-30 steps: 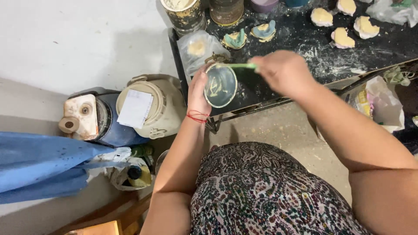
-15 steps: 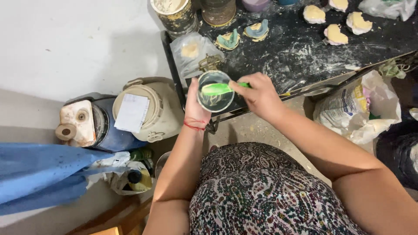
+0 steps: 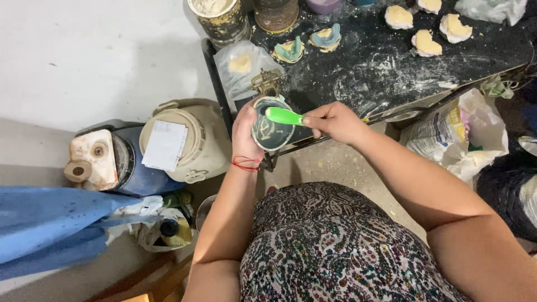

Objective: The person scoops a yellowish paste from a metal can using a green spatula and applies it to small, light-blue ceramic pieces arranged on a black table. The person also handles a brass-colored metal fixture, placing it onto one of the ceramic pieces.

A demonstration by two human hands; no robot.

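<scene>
My left hand (image 3: 244, 132) grips a small round mixing bowl (image 3: 272, 134) by its left side, held at the near edge of a black powder-dusted worktop (image 3: 386, 67). In my right hand (image 3: 334, 121) is a bright green spatula (image 3: 283, 116), its blade lying across the bowl's mouth. The bowl's inside is smeared with pale mix. A red thread circles my left wrist. On the worktop behind lie two blue-green impression trays with yellow casts (image 3: 307, 45).
Several pale plaster casts (image 3: 428, 25) sit at the worktop's far right. A crusted tin (image 3: 219, 17) and a jar (image 3: 277, 12) stand at the back. Left on the floor are a beige drum (image 3: 193, 142), a blue container (image 3: 120, 162) and blue cloth (image 3: 50, 223). A plastic sack (image 3: 453, 134) lies right.
The bowl and both hands have shifted slightly right and down in view. The spatula's blade has swung from the bowl's top rim across its mouth.
</scene>
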